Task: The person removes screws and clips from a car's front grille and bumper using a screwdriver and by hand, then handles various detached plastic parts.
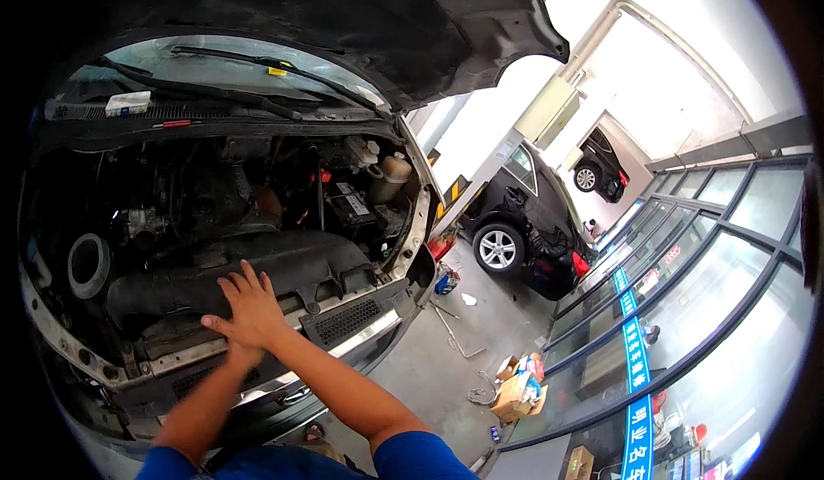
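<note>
My right hand (251,308) is over the front edge of an open engine bay, its fingers spread, holding nothing I can see. Under it lies a long black plastic engine-bay cover (236,270), which the fingertips reach; whether they press on it I cannot tell. My left hand (244,356) is mostly hidden beneath the right, with its wrist crossing there and its fingers out of sight. A pale metal front crossmember (184,356) runs just below both hands. To the left of the cover is a round grey duct opening (88,265).
The raised black hood (369,25) hangs overhead. Battery (350,204) and fluid reservoir (396,169) are at the bay's right. A small white box (127,103) and a red-handled tool (176,124) lie below the windshield. A dark car (524,214), a metal bar (455,334) and cardboard boxes (515,394) are right.
</note>
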Demonstrator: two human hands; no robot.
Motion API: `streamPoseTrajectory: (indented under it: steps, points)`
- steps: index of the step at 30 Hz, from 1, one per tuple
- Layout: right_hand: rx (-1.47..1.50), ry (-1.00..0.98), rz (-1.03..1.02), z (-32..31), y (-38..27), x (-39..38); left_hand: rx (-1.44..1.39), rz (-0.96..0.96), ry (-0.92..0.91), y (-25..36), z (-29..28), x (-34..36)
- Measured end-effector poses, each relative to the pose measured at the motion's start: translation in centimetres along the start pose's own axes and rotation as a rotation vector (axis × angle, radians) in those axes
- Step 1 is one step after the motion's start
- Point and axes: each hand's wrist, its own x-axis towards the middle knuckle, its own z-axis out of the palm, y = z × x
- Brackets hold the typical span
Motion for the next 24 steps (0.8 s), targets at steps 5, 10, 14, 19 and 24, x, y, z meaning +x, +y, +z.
streamPoseTrajectory:
  steps: [5, 10, 14, 19, 24]
  points:
    - [-0.002, -0.053, -0.005, -0.8, -0.3, 0.7, -0.004, 0.024, -0.137, -0.2, 0.0, 1.5]
    - [0.047, -0.096, -0.143, -0.1, 0.2, 1.1, -0.035, 0.038, -0.449, -1.4, -2.6, 3.6]
    - [0.050, -0.038, -0.076, 1.5, 0.9, 0.7, -0.036, -0.018, -0.001, 0.7, 1.3, 0.0]
    - [-0.015, 0.058, -0.079, 0.7, -0.5, 1.4, -0.048, 0.037, -0.185, -1.0, -1.3, 2.3]
    - [0.014, 0.102, -0.111, 2.7, -1.1, 1.6, -0.146, 0.080, -0.575, -2.2, -6.0, 3.3]
